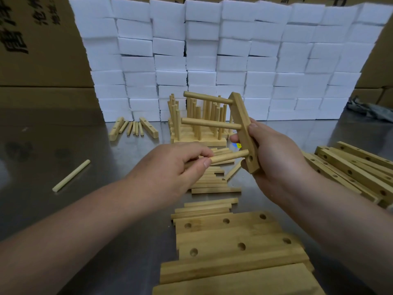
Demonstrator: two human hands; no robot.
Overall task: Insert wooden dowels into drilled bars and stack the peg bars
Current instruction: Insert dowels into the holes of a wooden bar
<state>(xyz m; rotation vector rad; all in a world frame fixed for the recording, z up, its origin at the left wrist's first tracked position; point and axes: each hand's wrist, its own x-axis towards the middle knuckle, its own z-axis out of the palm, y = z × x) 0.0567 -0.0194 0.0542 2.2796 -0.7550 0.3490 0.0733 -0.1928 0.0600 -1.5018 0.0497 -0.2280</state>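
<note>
Near cartons [38,50] with cropped Chinese print, left hand [170,167] tight on dowel [229,157], right hand [274,162] around drilled bar [244,128].

Your counter [63,135] is a reflective steel surface. One single dowel [71,175] lies alone at the left, well apart from the rest. At far left-centre lies a small group [133,128] of two drilled bars and several dowels. The peg-bar stack [200,142] stands at far centre, pegs upright. Nearer you, in the middle, lies a heap of loose dowels [212,184]. The near bars [234,237] lie flat at your edge. The right-hand bar pile [350,169] lies at the right. White foam blocks [212,60] wall the far side. A grey cloth [370,109] lies far right.
</note>
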